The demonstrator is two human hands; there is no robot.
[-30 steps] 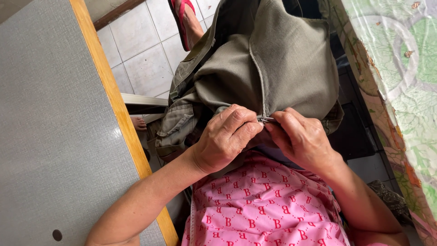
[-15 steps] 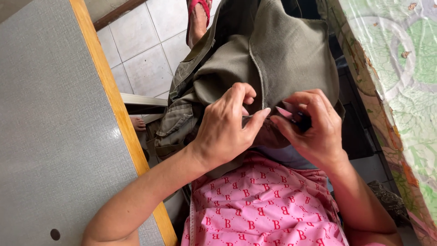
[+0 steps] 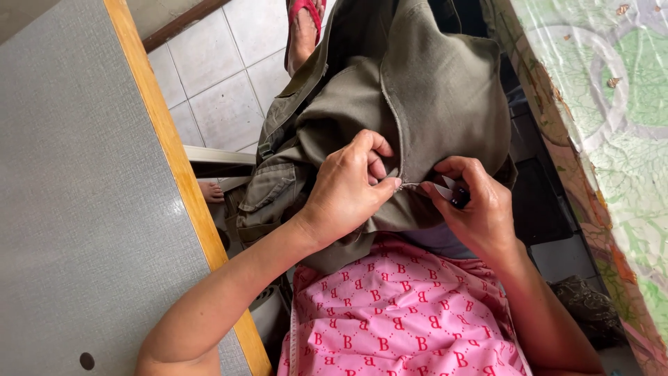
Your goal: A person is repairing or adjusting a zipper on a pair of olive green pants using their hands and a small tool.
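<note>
Head view, only view: the left hand (image 3: 348,191) has closed back in on the olive-green garment (image 3: 417,104) since half a second ago, when its fingers were lifted and spread; now its grip is pinched tight on a fold of cloth at the seam, centre of the frame. The right hand (image 3: 473,205) has also shifted, its fingers curled shut round a small dark tool with a pale tip (image 3: 451,191), the tip touching the seam just beside the left thumb; what kind of tool is too small to tell, likely a thread snip or seam ripper. Judging by that, the work at the seam is back in contact after a brief regrip. The garment lies bunched on the lap, upper centre, over pink patterned cloth (image 3: 396,320) at bottom centre. Counts: two hands, one garment, one tool, one grey tabletop with wooden edge (image 3: 76,188) at left, one patterned green covered surface (image 3: 605,104) at right, one red sandal on a foot (image 3: 303,21) at top centre, tiled floor (image 3: 216,76) upper left.
</note>
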